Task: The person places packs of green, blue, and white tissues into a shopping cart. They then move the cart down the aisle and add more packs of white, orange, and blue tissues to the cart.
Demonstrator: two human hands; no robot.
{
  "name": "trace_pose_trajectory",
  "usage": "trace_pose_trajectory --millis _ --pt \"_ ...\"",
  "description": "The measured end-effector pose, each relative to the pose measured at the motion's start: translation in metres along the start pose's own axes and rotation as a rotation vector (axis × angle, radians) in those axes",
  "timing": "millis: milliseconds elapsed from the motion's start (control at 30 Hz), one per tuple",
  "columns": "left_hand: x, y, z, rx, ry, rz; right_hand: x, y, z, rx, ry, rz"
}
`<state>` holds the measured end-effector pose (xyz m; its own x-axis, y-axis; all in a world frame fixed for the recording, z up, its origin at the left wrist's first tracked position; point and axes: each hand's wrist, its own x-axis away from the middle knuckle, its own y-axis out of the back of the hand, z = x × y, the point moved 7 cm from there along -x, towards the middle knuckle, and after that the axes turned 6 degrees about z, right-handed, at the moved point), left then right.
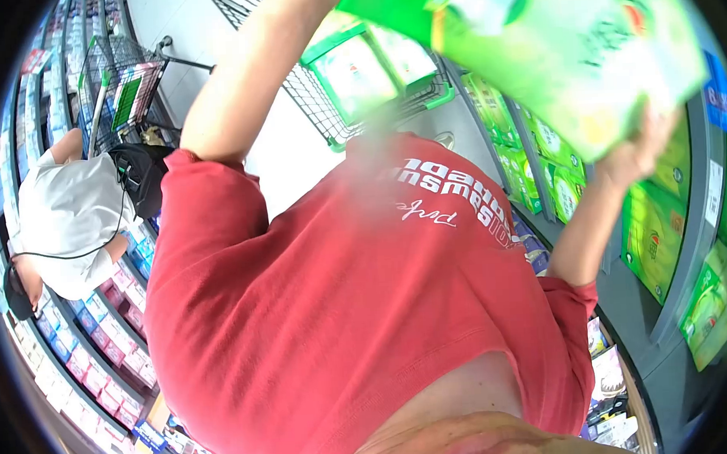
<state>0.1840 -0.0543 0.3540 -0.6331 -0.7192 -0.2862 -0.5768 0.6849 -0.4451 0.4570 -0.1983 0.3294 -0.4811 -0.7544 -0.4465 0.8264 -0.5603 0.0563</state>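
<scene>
A large, glossy green plastic-wrapped pack (567, 48) with a small red-and-green logo fills the upper right, partly blurred and washed out by bright light. My right hand (640, 146) grips its lower right corner, fingers against the wrapping. My left arm stretches up past the pack's left side and leaves the frame at the top, so the left hand is out of sight. Below the pack is a wire shopping cart (326, 119), holding similar green packs (359, 75). My red shirt covers the middle of the view.
Green packs (654, 239) line the shelf on the right, behind grey uprights (689, 253). At left, another person (71, 215) in a white top with a black bag bends beside a second cart (125, 63). Pink and blue boxes (105, 340) fill the left shelves.
</scene>
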Motion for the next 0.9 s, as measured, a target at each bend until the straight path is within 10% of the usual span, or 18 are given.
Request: trace_pose_trajectory --millis 100,133,300,567,900 --pt "0.052 0.065 0.052 0.001 0.181 -0.318 0.037 -0.048 -0.118 -0.408 -0.683 0.017" --pt "0.083 0.111 0.098 0.105 0.447 -0.365 0.056 -0.07 -0.136 -0.459 -0.803 0.101" --pt "0.188 0.169 0.182 0.396 0.573 -0.678 0.147 -0.131 -0.224 -0.548 -1.16 0.441" --pt "0.284 0.202 0.239 0.583 0.661 -0.86 0.221 -0.169 -0.263 -0.344 -1.429 0.724" --pt "0.25 0.271 0.203 0.184 0.783 -0.667 0.223 -0.232 -0.291 -0.363 -1.405 0.536"
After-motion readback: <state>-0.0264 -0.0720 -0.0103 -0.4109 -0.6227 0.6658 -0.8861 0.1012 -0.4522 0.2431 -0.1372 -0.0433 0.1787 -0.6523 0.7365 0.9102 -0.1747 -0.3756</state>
